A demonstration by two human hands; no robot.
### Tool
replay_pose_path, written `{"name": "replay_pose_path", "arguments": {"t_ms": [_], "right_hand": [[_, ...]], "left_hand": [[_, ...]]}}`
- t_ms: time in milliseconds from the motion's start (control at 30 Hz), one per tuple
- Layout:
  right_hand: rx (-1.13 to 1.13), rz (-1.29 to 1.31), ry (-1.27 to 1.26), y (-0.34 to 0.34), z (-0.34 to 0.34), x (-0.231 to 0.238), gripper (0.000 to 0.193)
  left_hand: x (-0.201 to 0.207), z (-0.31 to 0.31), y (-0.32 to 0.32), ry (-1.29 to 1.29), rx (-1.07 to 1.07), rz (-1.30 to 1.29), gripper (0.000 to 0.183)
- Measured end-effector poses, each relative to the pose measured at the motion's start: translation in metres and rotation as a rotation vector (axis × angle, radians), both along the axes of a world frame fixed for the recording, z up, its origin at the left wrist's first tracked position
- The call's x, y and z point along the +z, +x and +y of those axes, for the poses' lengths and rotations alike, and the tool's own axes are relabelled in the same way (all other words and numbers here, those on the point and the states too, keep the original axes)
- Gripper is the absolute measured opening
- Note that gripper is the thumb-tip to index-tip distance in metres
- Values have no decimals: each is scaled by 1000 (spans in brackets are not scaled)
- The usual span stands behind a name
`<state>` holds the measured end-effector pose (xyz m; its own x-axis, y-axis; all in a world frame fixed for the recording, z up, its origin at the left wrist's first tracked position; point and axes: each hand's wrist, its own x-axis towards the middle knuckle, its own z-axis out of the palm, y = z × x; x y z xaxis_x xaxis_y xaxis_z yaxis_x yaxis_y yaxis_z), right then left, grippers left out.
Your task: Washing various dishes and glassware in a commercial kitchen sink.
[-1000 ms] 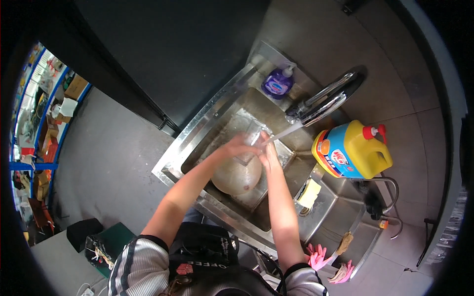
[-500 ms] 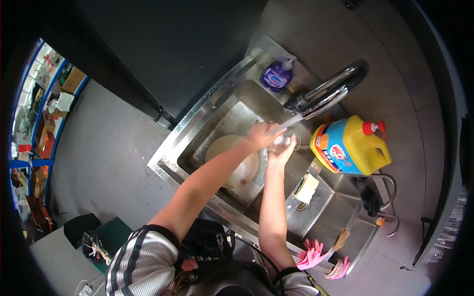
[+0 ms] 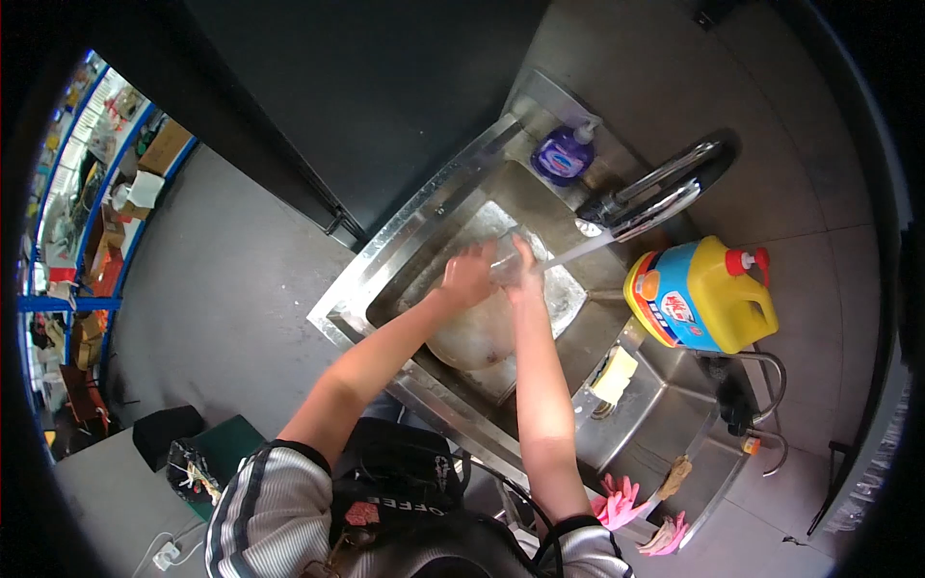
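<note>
Cup [image 3: 505, 260]: the clear cup was up between your two hands, above the sink's large basin; its tilt was hard to tell.
Left hand [image 3: 469, 275]: your fingers were curled onto the cup's left side, slightly blurred.
Right hand [image 3: 524, 274]: you held the cup's right side, thumb and fingers closed in on it.
Water [image 3: 583, 248]: a stream slanted from the tap [image 3: 660, 207] to your right hand, just beside the cup.
Bowl [image 3: 472, 339]: the pale, round bowl lay below your hands, partly behind your forearms.
Sink [image 3: 337, 314]: its steel rim ran around the large basin.
Side basin [image 3: 631, 416]: a yellow sponge [image 3: 615, 376] lay at its left edge, pink gloves [image 3: 620, 503] at its near edge.
Back edge: a purple soap bottle [image 3: 563, 157] stood left of the tap, a yellow jug [image 3: 727, 299] right of it.
</note>
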<state>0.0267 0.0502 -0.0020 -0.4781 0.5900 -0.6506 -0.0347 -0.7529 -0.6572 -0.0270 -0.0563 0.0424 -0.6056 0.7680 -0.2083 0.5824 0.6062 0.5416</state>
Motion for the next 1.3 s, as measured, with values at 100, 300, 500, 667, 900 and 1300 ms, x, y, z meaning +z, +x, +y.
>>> {"name": "replay_pose_path", "arguments": {"t_ms": [100,300,500,667,900,1300], "right_hand": [[20,30,-23,5,-5,11,54],[-25,-44,859,32,-22,16,59],[438,-355,1294,41,-45,79,61],[385,-685,1075,42,-30,57,63],[-18,145,824,52,-29,50,75],[64,257,341,53,12,69,40]], "left_hand": [[-18,-21,-5,410,-34,55,70],[-54,-46,-19,556,163,-1106,35],[-46,-27,-9,593,209,-1209,32],[-29,-4,0,466,158,-1143,40],[-42,5,15,403,372,-1520,55],[-18,22,16,690,20,-871,74]]}}
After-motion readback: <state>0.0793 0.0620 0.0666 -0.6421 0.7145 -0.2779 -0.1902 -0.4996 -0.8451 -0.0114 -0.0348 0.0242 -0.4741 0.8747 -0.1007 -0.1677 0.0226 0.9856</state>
